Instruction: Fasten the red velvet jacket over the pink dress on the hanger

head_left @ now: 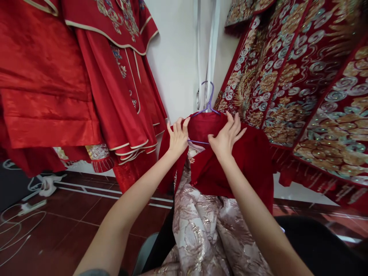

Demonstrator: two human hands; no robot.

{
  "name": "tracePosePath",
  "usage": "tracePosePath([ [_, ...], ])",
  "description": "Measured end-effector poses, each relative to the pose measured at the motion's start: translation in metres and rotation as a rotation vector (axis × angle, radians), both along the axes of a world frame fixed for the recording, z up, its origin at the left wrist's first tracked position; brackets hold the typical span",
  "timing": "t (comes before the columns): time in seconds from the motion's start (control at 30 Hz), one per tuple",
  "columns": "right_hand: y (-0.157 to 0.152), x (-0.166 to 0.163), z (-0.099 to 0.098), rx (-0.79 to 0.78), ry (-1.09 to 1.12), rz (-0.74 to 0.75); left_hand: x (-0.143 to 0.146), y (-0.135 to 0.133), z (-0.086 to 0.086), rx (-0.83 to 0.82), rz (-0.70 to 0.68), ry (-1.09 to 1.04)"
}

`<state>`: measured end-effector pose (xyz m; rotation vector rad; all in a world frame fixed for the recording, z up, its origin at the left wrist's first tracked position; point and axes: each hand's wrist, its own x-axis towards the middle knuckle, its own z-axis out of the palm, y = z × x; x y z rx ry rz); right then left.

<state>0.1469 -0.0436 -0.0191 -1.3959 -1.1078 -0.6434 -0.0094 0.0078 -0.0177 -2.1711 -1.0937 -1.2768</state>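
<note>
A dark red velvet jacket (247, 161) hangs on a purple wire hanger (209, 100) in front of me. My left hand (178, 136) grips the jacket's left shoulder at the hanger's end, fingers curled over the cloth. My right hand (227, 136) lies on the collar and right shoulder, fingers spread and pressing the velvet over the hanger. Below the jacket falls a pale pink skirt with gold brocade (207, 230).
Red satin robes with embroidery (86, 76) hang at the left. A red gown thick with gold and blue embroidery (301, 88) hangs at the right. White straps (207, 46) run down the white wall. White cables (25, 214) lie on the dark red tiled floor.
</note>
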Motion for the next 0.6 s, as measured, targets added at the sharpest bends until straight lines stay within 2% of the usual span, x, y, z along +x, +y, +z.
tracePosePath([
  [0.13, -0.027, 0.031, -0.003, -0.145, -0.080, -0.020, -0.019, 0.011, -0.006, 0.006, 0.026, -0.078],
  [0.27, -0.060, 0.062, 0.008, -0.315, -0.172, -0.124, -0.039, 0.020, -0.003, -0.005, 0.075, -0.101],
  [0.43, -0.087, 0.096, 0.016, -0.600, -0.257, -0.200, -0.051, 0.023, -0.001, -0.182, 0.140, -0.241],
  [0.6, -0.085, 0.143, 0.028, -0.622, -0.258, -0.316, -0.060, 0.032, -0.002, -0.294, 0.143, -0.506],
])
